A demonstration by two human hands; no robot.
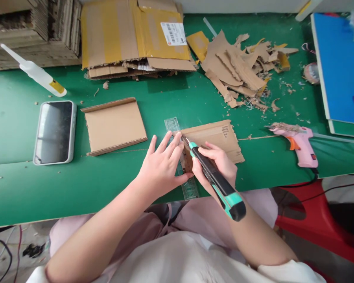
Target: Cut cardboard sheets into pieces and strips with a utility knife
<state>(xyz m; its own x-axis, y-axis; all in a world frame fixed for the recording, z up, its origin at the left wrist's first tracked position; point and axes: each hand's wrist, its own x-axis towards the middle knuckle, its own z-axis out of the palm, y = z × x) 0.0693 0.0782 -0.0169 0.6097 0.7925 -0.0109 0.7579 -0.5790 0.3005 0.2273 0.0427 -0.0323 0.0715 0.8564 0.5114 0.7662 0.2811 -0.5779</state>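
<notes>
My left hand (162,167) lies with its fingers spread, pressing a clear plastic ruler (190,189) down over the left part of a cardboard piece (214,135). In my right hand (222,163) is a black and turquoise utility knife (214,173), its fingers wrapped round the handle. The knife's tip meets the cardboard beside the ruler's edge, close to my left fingertips. Part of the ruler is hidden under my left hand. Left of my hands rests a cardboard tray-like piece (115,125) with two raised edges.
A phone (54,131) and a white tool (41,74) lie at left. Behind are stacked cardboard (59,35), a yellow-taped flattened box (115,33) and torn scraps (238,67). A pink glue gun (302,143) lies right, near a blue board (339,67). A red stool (321,220) stands below.
</notes>
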